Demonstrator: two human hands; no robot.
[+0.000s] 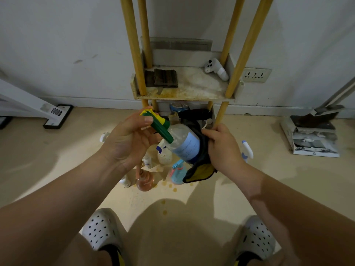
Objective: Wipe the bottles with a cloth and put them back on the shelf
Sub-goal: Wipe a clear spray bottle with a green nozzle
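A clear spray bottle (184, 143) with a pale blue label and a green and yellow trigger head is held tilted in the air in front of the shelf (192, 93). My left hand (130, 139) grips the trigger head. My right hand (222, 148) holds a dark cloth with a yellow lining (201, 169) wrapped around the bottle's lower body. Under the bottle, several other bottles stand on the floor: a cloudy white spray bottle (164, 155), an orange-pink one (145, 180), a light blue one (177, 173) and a small white one (147, 161).
The shelf has yellow wooden posts; its stained white tier holds a folded dark cloth (163, 78) and a white controller (216, 69). Another spray bottle (246, 150) stands on the floor to the right. A dustpan on papers (313, 133) sits far right. My feet in white clogs (99, 229) are below.
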